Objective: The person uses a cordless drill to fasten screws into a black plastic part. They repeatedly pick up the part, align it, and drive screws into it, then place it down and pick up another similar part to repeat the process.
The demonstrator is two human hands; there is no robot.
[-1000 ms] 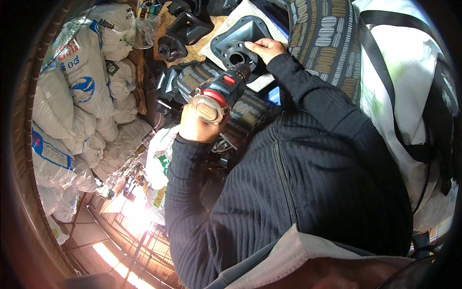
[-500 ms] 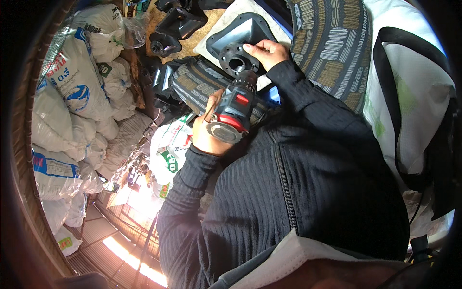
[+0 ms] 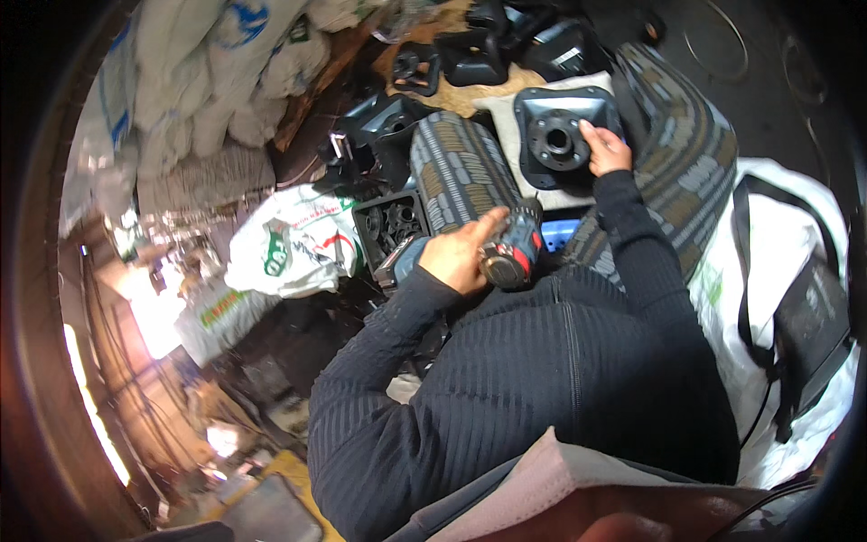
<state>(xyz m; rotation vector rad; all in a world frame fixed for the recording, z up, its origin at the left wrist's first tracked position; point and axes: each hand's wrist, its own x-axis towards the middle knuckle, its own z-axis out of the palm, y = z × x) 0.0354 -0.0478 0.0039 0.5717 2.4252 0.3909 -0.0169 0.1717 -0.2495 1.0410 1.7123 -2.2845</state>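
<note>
My left hand [image 3: 454, 259] is wrapped round a cordless drill [image 3: 513, 253], with the index finger stretched along its side. The drill points away from me, its front end short of the black part and apart from it. That part is a square flanged funnel piece [image 3: 545, 155] with a round holed collar around a central opening. It lies on a pale pad [image 3: 506, 122] between my patterned trouser legs. My right hand [image 3: 608, 152] pinches the collar's right edge between thumb and fingers.
More black flanged parts [image 3: 472, 61] lie on a board at the back. Left of my legs stand a black bin [image 3: 358, 217] with small black pieces and a white plastic bag [image 3: 302, 239]. Stacked white sacks [image 3: 194, 81] fill the far left; a white bag with black straps [image 3: 768, 244] is at right.
The drill has drawn back from the collar toward my body. My right hand still grips the black part, which now lies flatter on the pad. My view has shifted.
</note>
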